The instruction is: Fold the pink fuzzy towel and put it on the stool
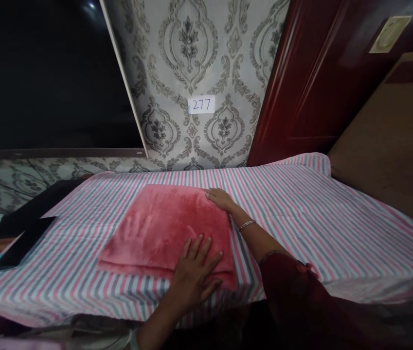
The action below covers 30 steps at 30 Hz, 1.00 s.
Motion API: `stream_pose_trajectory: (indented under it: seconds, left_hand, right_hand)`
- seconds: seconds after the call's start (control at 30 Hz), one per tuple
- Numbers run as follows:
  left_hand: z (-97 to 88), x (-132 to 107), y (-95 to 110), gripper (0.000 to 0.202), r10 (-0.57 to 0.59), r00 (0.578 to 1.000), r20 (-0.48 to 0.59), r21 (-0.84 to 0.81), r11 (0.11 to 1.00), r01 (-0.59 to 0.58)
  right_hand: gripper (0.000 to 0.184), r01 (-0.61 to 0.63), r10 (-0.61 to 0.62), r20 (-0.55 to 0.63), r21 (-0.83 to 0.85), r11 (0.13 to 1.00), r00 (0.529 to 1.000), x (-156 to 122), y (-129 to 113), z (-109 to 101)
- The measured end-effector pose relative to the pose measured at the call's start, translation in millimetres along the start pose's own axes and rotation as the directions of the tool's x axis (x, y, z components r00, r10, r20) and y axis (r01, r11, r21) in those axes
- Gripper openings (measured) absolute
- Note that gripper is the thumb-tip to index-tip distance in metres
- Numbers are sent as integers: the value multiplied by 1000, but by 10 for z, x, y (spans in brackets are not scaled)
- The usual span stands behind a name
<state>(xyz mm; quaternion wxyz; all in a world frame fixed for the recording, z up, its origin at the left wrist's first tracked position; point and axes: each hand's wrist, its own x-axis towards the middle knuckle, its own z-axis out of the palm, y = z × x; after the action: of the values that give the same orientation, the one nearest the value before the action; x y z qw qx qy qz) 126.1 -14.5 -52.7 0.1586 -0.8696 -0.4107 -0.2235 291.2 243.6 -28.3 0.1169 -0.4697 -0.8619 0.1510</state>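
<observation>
A pink plush blanket (166, 223), folded into a flat pad with layered edges at the front, lies on a striped cloth (294, 209). Handprint marks show in its pile on the left. My left hand (195, 267) rests on the blanket's front right part, fingers spread and palm down. At the far right corner of the blanket lies my right hand (220, 198), its fingers stretched flat over the edge. Neither hand grips anything.
Behind the covered table stands a patterned wall with a paper label (201, 104) reading 277. A large dark screen (53, 78) is at the left, a black tablet-like slab (24, 245) on the table's left end. A red door (312, 73) and a cardboard box (392, 136) are at the right.
</observation>
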Motion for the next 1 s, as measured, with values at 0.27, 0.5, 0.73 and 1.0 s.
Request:
stream_pose_trajectory:
  seconds: [0.27, 0.5, 0.73, 1.0]
  left_hand:
    - [0, -15, 17, 60, -20, 1000, 10, -14, 1000, 20]
    - [-170, -27, -12, 45, -23, 993, -115, -29, 999, 20]
    - [-222, -246, -328, 52, -440, 876, -199, 174, 864, 473]
    - [-92, -346, -318, 49, -492, 861, -130, 176, 843, 509]
  right_hand:
    - [58, -155, 155, -14, -14, 988, 988, -249, -315, -311]
    - [51, 203, -203, 11, -138, 970, 979, -644, -958, -342]
    - [57, 521, -501, 180, -84, 850, 846, -760, -1180, -65]
    - [63, 293, -260, 195, -172, 940, 946, -129, -886, -52]
